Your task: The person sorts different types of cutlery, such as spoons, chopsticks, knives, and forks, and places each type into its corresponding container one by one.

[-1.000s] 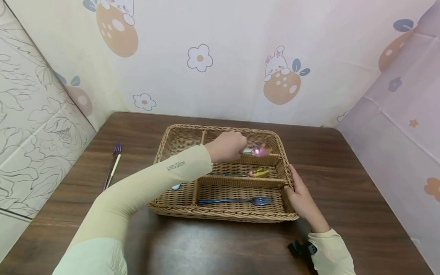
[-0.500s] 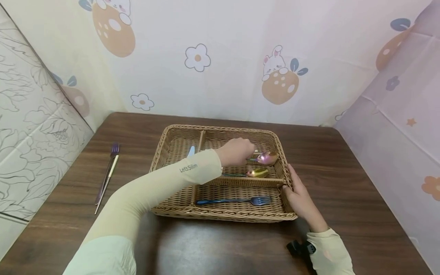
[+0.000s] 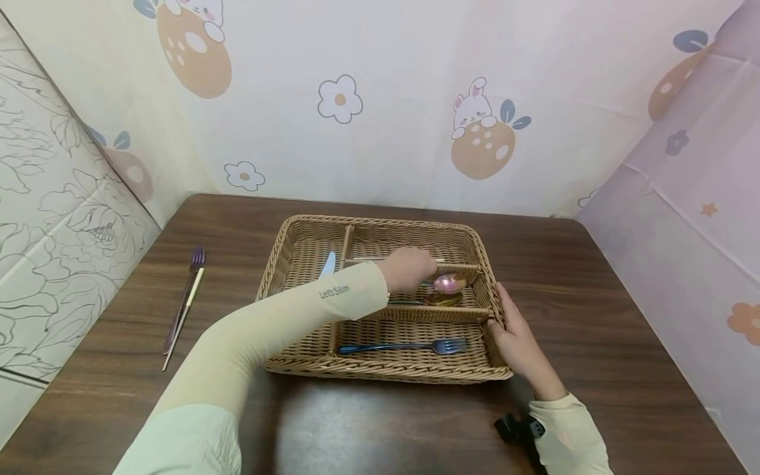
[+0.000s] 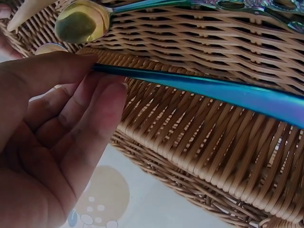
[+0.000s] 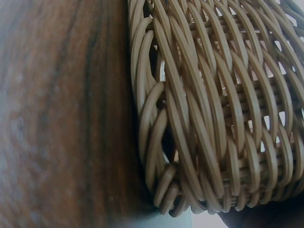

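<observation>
Head view, left hand [image 3: 410,269] pinching half-hidden pink spoon [image 3: 449,284], right hand [image 3: 518,343] flat against basket [image 3: 380,373].

table left [image 3: 119,316]: open except purple fork [image 3: 189,290]
basket middle slot: crowded, pink spoon [image 3: 449,284] over gold spoon [image 3: 444,299]
front slot: blue fork [image 3: 410,346]
basket right wall [image 3: 495,310]: right hand [image 3: 516,343] against it

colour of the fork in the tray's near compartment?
Metallic blue: the fork in the wicker tray shows best in the head view.
</observation>
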